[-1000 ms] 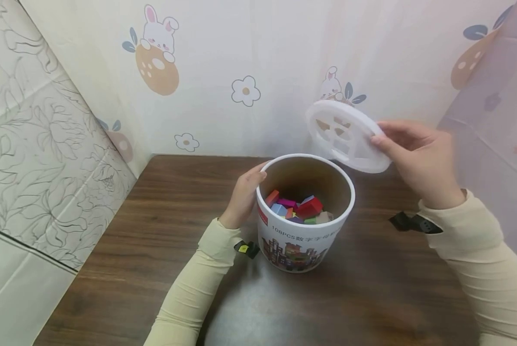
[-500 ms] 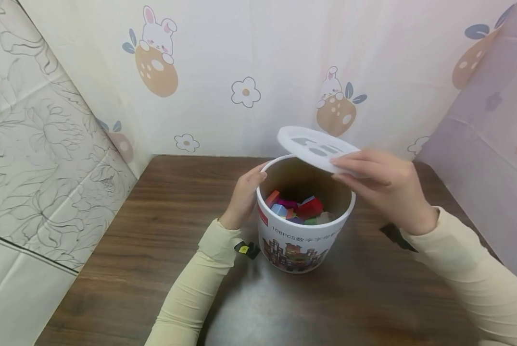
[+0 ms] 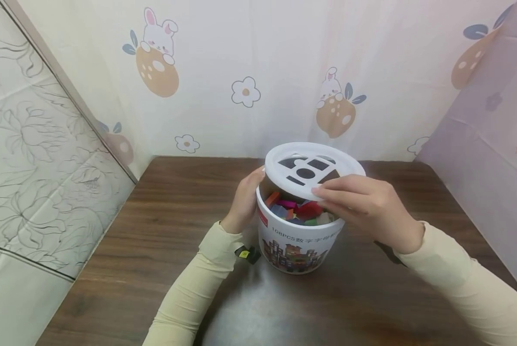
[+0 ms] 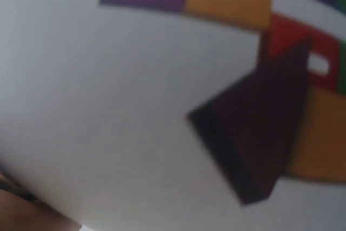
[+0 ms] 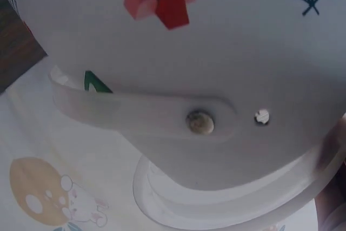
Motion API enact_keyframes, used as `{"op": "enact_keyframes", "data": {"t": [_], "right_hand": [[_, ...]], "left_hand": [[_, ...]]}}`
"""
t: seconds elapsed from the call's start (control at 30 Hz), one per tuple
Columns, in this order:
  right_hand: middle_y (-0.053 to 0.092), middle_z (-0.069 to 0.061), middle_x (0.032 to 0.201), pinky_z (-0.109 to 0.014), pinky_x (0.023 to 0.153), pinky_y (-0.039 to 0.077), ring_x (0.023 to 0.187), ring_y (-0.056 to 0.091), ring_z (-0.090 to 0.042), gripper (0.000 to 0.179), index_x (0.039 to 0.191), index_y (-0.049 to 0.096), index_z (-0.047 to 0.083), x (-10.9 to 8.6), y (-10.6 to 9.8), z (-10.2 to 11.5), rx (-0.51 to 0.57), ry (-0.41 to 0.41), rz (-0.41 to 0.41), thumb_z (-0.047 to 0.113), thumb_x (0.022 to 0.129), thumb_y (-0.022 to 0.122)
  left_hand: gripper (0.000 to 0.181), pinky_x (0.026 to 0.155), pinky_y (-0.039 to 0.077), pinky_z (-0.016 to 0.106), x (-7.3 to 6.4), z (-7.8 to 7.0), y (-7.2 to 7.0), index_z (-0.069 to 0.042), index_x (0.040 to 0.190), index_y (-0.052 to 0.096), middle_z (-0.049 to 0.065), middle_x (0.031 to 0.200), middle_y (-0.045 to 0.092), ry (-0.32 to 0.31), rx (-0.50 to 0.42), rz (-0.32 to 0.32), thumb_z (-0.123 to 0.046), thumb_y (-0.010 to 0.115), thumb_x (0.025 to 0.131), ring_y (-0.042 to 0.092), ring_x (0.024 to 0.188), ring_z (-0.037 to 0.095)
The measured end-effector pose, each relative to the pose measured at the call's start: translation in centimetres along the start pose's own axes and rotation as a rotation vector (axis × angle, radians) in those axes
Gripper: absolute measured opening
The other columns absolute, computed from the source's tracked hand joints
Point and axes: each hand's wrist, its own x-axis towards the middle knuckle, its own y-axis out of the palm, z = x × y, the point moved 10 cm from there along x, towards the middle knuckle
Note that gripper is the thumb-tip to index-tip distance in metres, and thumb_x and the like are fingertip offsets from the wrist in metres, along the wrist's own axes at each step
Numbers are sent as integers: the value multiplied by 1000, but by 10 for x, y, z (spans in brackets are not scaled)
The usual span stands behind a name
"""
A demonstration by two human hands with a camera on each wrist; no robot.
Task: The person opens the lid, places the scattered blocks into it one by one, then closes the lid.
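In the head view a white bucket printed with a toy-block picture stands upright on the table. Colorful blocks lie inside. My left hand grips its left side; part of the fingers is hidden behind the bucket. Between thumb and fingers, my right hand pinches the front right edge of a white lid with cut-out shapes. Tilted, the lid sits over the back part of the mouth, leaving a front gap. Printed bucket wall fills the left wrist view. The right wrist view shows a riveted strap handle.
The brown wooden table extends around the bucket. Behind it hangs a pale curtain with rabbit and flower prints. A floral-patterned panel borders the left side, and a lilac sheet the right.
My right hand has brought the lid leftward and down from the upper right until it covers much of the bucket's mouth. The left hand and the bucket have stayed in place.
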Motion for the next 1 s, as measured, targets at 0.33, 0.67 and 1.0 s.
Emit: {"op": "enact_keyframes", "data": {"t": [0.33, 0.67, 1.0], "right_hand": [[73, 0, 91, -16, 90, 51, 84, 67, -13, 31, 101, 79, 13, -8, 2, 13, 11, -26, 15, 34, 100, 55], [73, -1, 90, -23, 73, 54, 81, 66, -13, 29, 100, 78, 12, -6, 2, 26, 42, -61, 18, 30, 100, 56], [73, -2, 89, -24, 70, 54, 80, 67, -15, 29, 99, 78, 10, -4, 2, 35, 57, -79, 9, 29, 100, 56]], "left_hand": [[43, 94, 52, 35, -3, 1, 2, -22, 130, 62, 5, 122, 67, 3, -25, -11, -43, 37, 102, 61, 108, 17], [50, 102, 47, 34, -5, -1, 0, -11, 132, 60, 17, 127, 62, -60, -85, -10, -42, 33, 104, 59, 111, 13], [51, 115, 36, 41, -7, -15, 0, -13, 142, 51, 6, 142, 55, 28, -76, 51, -40, 35, 102, 50, 132, 17]]}}
